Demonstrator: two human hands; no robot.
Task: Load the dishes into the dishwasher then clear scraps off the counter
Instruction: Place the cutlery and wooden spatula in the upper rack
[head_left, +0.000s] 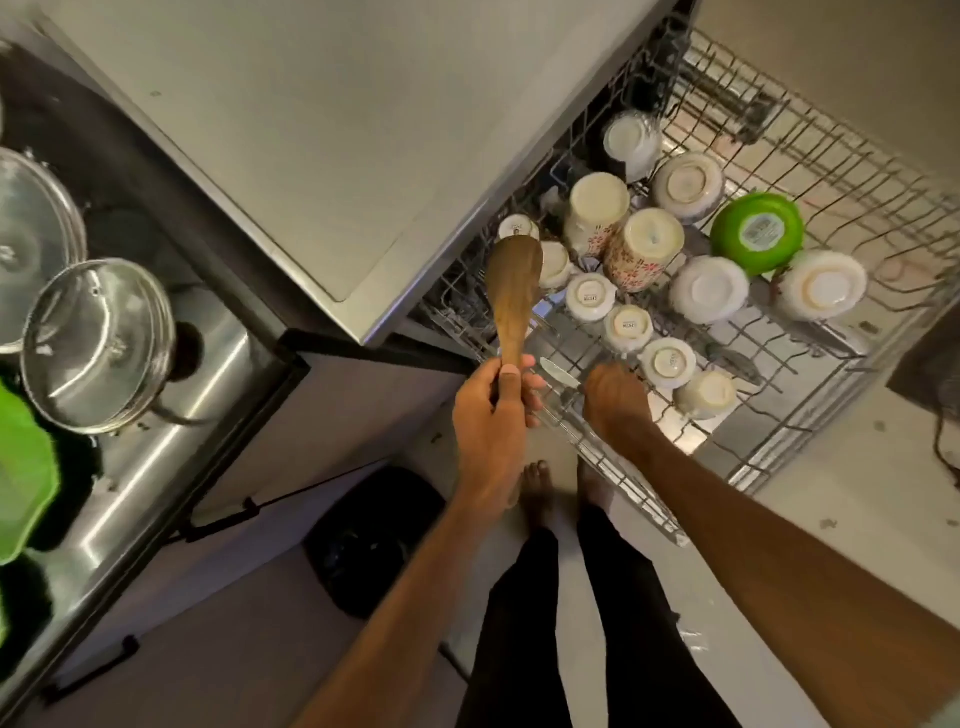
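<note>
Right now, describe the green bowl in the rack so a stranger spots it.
Find the pulled-out dishwasher rack on the right. Along its right side, among upside-down white bowls, sits the green bowl, also inverted. It alone there is bright green, with a round label on its base.

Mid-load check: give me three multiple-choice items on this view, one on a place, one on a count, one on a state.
1. Where is the wooden spoon? A in the sink; B in the left hand; C on the floor.
2. How many floral tumblers stand in the rack? A one; B two; C four.
3. How do the white cups sit? A upright; B on their sides; C base up.
Key: 1 B, fingers curl round its handle; 2 B, two stand side by side; 3 C, bases face the camera.
</note>
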